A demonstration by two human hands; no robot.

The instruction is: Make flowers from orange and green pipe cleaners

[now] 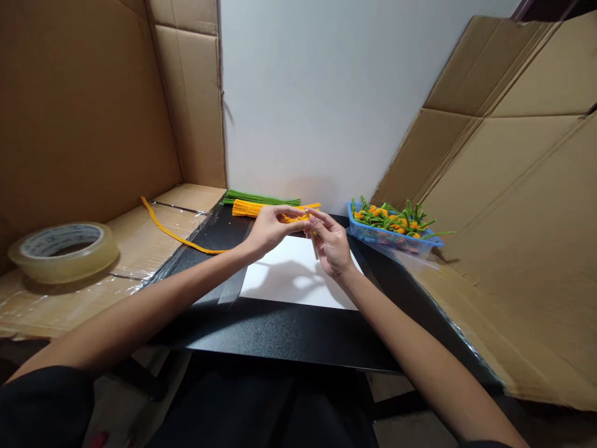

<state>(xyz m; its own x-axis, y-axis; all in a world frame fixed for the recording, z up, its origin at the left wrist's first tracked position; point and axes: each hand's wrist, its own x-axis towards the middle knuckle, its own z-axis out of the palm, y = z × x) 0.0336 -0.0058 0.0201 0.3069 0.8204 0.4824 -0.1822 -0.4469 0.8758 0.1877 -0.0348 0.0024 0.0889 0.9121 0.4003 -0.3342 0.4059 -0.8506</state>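
Note:
My left hand (270, 229) and my right hand (332, 246) meet above a white sheet (289, 286) on a black table (289, 330). Both pinch an orange pipe cleaner (298, 218) between their fingertips. Just behind the hands lies a bundle of orange pipe cleaners (252, 208), and behind that a bundle of green ones (256, 198). A single orange pipe cleaner (172, 233) trails off the table's left edge onto the cardboard.
A blue basket (396, 239) with several green-and-orange pipe-cleaner pieces sits at the right back of the table. A roll of clear tape (63, 251) rests on cardboard at the left. Cardboard sheets (513, 186) lean on both sides against a white wall.

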